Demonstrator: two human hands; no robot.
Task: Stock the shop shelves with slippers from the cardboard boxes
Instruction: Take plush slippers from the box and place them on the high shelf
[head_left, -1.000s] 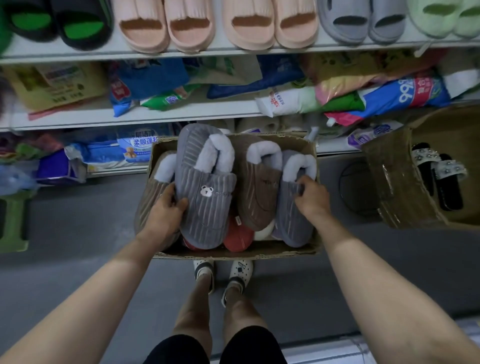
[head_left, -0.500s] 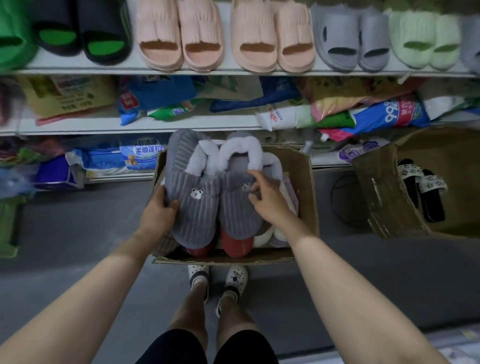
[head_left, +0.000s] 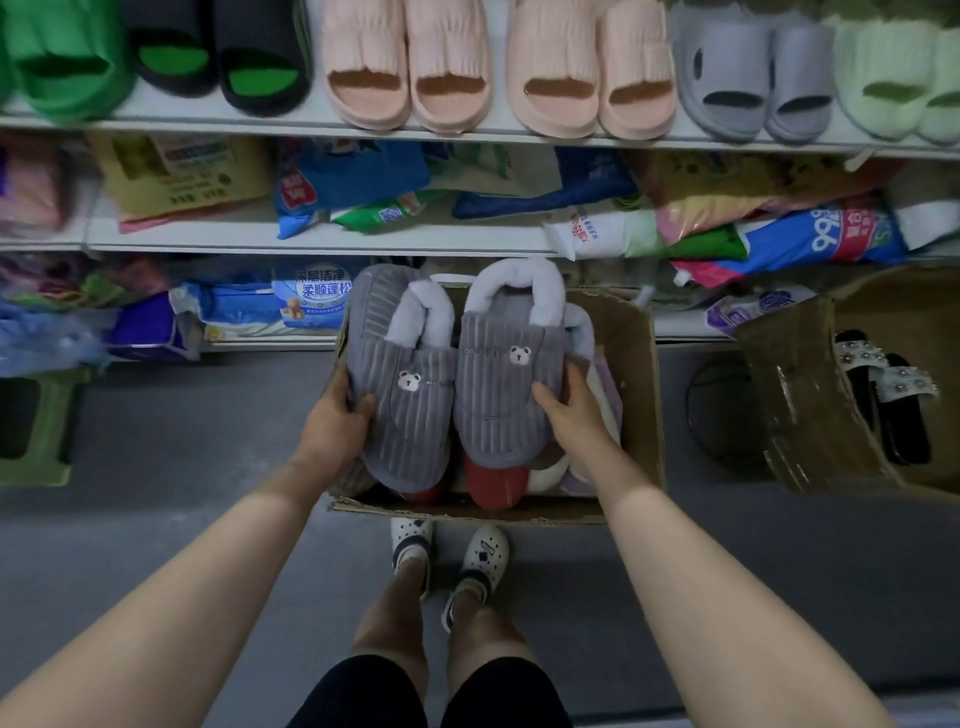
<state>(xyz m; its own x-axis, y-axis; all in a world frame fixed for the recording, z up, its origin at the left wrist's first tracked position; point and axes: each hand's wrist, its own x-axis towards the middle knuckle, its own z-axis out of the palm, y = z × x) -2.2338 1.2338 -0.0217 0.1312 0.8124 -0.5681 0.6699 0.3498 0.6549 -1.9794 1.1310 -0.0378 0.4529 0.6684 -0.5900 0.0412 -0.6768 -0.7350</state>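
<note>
Where shelves (head_left: 311, 244) meet floor (head_left: 182, 441), box (head_left: 634, 389), perhaps stool (head_left: 57, 426)

Left arm: bare forearm, stretched forward to the near left side of the grey slipper pair (head_left: 483, 410).
Left hand (head_left: 332, 421): at the pair's left edge; thumb laid over the top face, fingers hidden underneath, gripping.
Right arm: bare forearm, stretched forward to the pair's near right side.
Right hand (head_left: 579, 415): at the pair's right edge; thumb on the top face, fingers (head_left: 576, 376) wrapped round the side, gripping.
Wrists: roughly in line with the forearms.
Legs: bare, upright, nearer than the pair.
</note>
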